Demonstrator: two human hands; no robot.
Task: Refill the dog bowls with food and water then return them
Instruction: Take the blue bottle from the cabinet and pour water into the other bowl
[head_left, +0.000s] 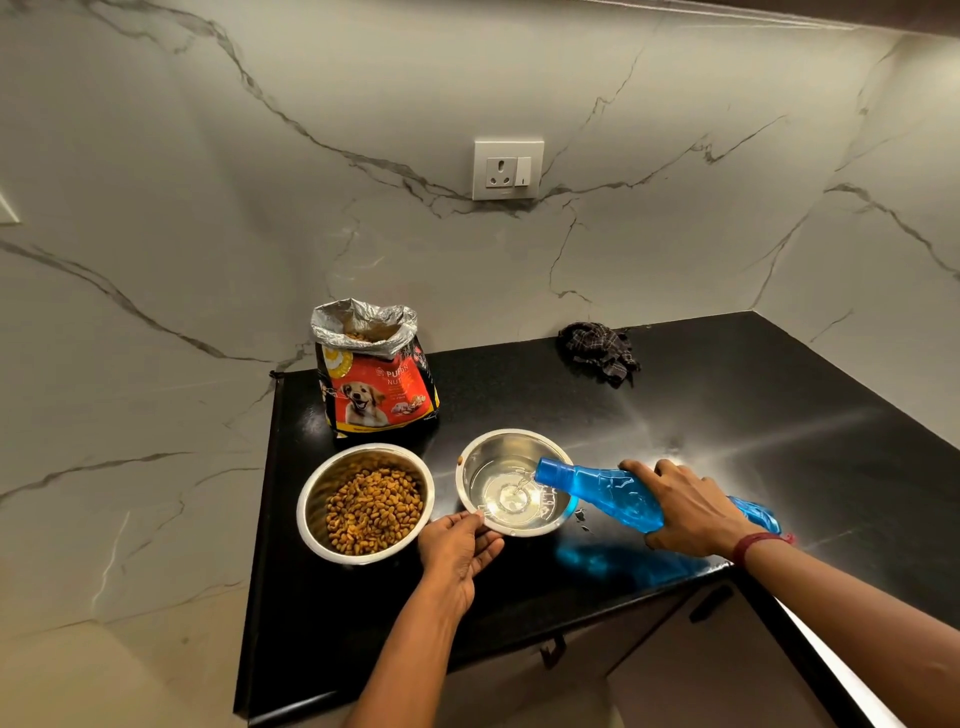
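Observation:
Two steel bowls stand side by side on the black counter (675, 415). The left bowl (314, 499) is heaped with brown kibble. The right bowl (493, 452) holds clear water. My right hand (685, 506) grips a blue plastic bottle (608, 493), tipped on its side with its mouth over the right bowl, and a thin stream of water runs into it. My left hand (457, 545) pinches the near rim of the water bowl. An open red dog food bag (376, 384) stands upright behind the kibble bowl.
A crumpled dark checked cloth (600, 351) lies at the back of the counter by the marble wall. A wall socket (508, 169) sits above it. The counter's left edge runs just beside the kibble bowl; cabinet doors (649, 639) hang below the front edge.

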